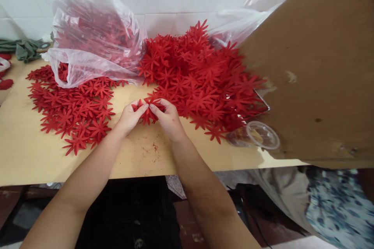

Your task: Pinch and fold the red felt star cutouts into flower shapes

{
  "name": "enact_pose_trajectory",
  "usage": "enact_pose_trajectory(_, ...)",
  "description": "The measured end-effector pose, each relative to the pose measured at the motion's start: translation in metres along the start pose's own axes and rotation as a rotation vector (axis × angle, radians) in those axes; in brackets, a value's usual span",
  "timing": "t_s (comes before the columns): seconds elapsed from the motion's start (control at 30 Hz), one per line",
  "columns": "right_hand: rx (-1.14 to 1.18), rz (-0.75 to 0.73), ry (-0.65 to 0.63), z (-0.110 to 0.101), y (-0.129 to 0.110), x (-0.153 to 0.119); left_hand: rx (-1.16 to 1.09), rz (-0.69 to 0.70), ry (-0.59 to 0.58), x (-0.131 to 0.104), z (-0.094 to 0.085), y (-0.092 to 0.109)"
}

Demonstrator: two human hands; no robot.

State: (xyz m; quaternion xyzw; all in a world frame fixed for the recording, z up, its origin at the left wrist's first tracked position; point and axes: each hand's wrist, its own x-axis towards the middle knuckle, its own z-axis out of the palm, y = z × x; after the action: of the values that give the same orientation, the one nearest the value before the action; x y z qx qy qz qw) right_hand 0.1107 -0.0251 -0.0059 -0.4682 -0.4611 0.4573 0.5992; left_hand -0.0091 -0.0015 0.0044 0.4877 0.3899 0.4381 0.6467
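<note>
Between my hands, above the pale tabletop (140, 144), is a red flower-shaped cutout (148, 116) with narrow petals. My left hand (130, 117) pinches its left side, thumb on top. My right hand (167, 116) pinches the right side the same way, and the two thumb tips nearly meet at the middle. Whether it is one layer or a few stacked ones I cannot tell. A large heap of like red cutouts (198, 74) lies just beyond my right hand. Another spread of them (73, 111) lies to the left of my left hand.
A clear plastic bag (96, 35) full of red cutouts stands at the back left. On its side by the right heap lies a clear plastic cup (263, 135). A large brown board (315, 70) rises at the right. Red crumbs (153, 148) dot the tabletop near me.
</note>
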Motion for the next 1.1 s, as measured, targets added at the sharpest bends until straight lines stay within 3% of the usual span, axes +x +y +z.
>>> enact_pose_trajectory(0.17, -0.017, -0.009, 0.117, -0.001, -0.001, 0.001, 0.035, 0.027, -0.030, -0.002, 0.000, 0.000)
enact_pose_trajectory(0.37, 0.007, 0.003, 0.420, -0.018, 0.002, 0.009, 0.009, 0.030, -0.009, -0.001, -0.002, -0.002)
enact_pose_trajectory(0.73, -0.255, -0.053, 0.566, -0.027, 0.010, 0.018, 0.004, 0.002, 0.058, 0.002, -0.001, -0.005)
enact_pose_trajectory(0.83, -0.325, -0.129, 0.545, -0.027, 0.015, 0.017, -0.022, 0.024, 0.079, 0.004, -0.001, -0.007)
enact_pose_trajectory(0.9, -0.242, -0.143, 0.471, -0.028, 0.018, 0.018, 0.000, 0.027, 0.086, 0.005, -0.001, -0.008)
enact_pose_trajectory(1.1, 0.037, -0.016, 0.355, -0.027, 0.014, 0.017, 0.021, 0.021, 0.082, 0.007, -0.002, -0.008)
